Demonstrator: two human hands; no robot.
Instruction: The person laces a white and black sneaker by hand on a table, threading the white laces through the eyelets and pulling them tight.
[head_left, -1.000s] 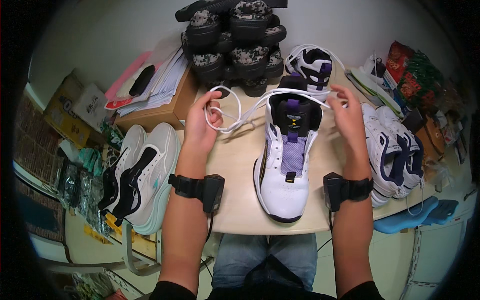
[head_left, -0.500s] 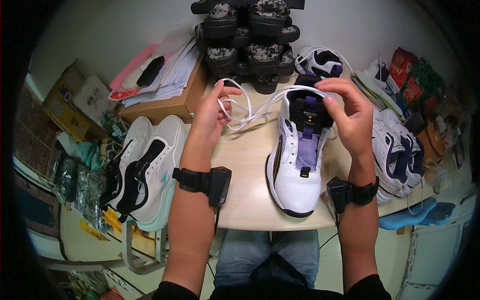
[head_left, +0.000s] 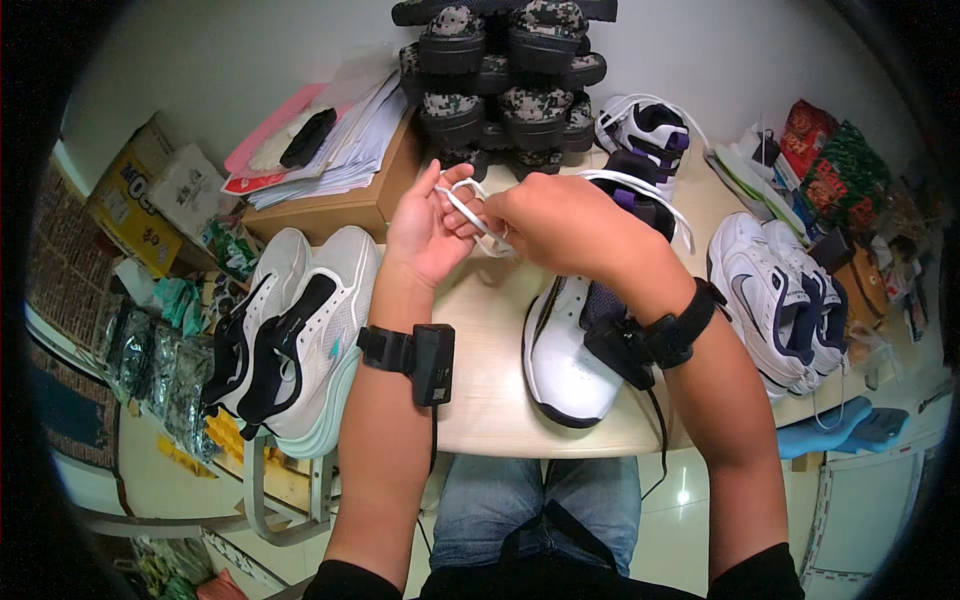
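A white shoelace [head_left: 462,208] loops around the fingers of my left hand [head_left: 428,225], which is closed on it with the palm partly turned up. My right hand [head_left: 565,225] is close beside it, fingers pinched on the lace; its fingertips are partly hidden behind the hand. Below my right forearm stands a white high-top sneaker [head_left: 572,362] with a purple mesh tongue and black collar, toe toward me. More white lace [head_left: 640,184] runs across the sneaker's collar and hangs to the right. My right wrist and hand cover much of the sneaker's middle.
Two off-white sneakers [head_left: 335,325] stand at the left, white and navy sneakers [head_left: 765,300] at the right. Behind are a white and purple shoe [head_left: 640,128], stacked camouflage shoes [head_left: 510,105] and a cardboard box [head_left: 330,215] bearing papers. Blue insoles [head_left: 845,428] stick out below the right edge.
My right hand has moved left from above the sneaker to beside my left hand, its forearm now crossing over the shoe. The lace between the hands is bunched closer together.
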